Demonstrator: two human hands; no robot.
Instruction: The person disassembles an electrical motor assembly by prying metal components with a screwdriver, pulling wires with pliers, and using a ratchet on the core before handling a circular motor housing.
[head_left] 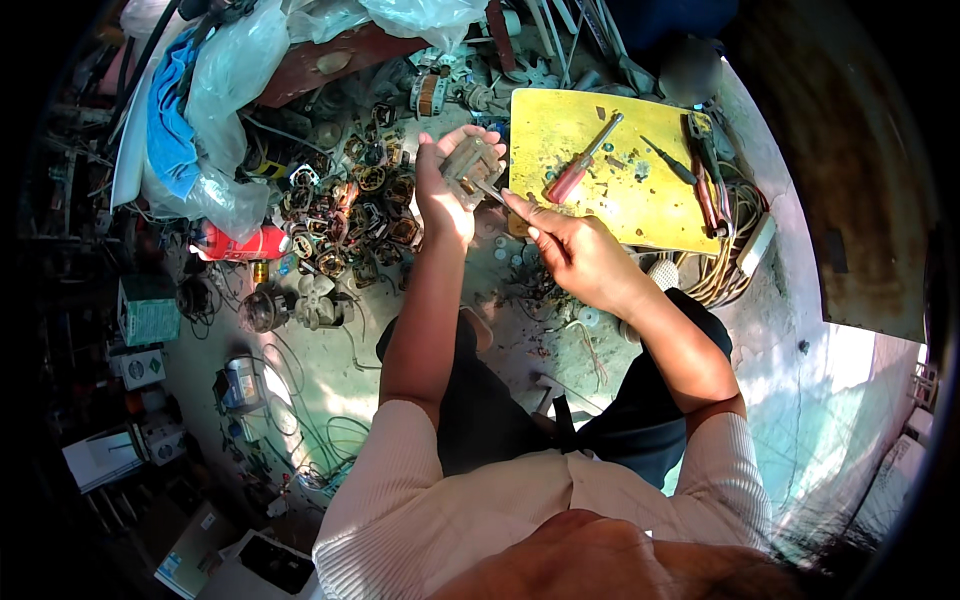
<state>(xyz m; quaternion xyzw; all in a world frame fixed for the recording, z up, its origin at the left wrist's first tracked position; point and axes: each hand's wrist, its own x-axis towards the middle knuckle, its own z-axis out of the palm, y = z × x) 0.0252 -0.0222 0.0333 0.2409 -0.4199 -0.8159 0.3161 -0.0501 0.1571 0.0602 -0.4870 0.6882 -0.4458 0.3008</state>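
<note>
My left fingers [455, 140] are curled up around a grey-brown, blocky metal part [468, 168], which rests in the palm. My right fingers [532, 212] are drawn in close together, the index stretched forward, at the near end of a slim pale metal piece [488, 188] that reaches the block's lower right side; whether they pinch it firmly I cannot tell.

For print, I look well to the left of my fingers: a red plastic cylinder-shaped container [240, 243] carries a white printed patch, and farther out are a green carton [148, 310] with pale printing and a white carton [143, 368] with a green mark. All the lettering is too small for me to read.

Just right of my left fingers, and beyond my right ones, lies a yellow, dark-stained flat board [545, 120]. On it are a red-handled tool with a metal shaft [567, 183], a slim dark screwdriver [683, 171] and red-handled pliers [708, 195], with brown crumbs scattered about. Right of my right fingers, past the board's edge, bunch pale looped cables [730, 285].

Left of my left fingers, a heap of copper-wound motor parts [345, 215] crowds the floor [800, 430]. Beyond it hang cloudy clear plastic bags [235, 95] and a bright blue cloth [172, 125].
</note>
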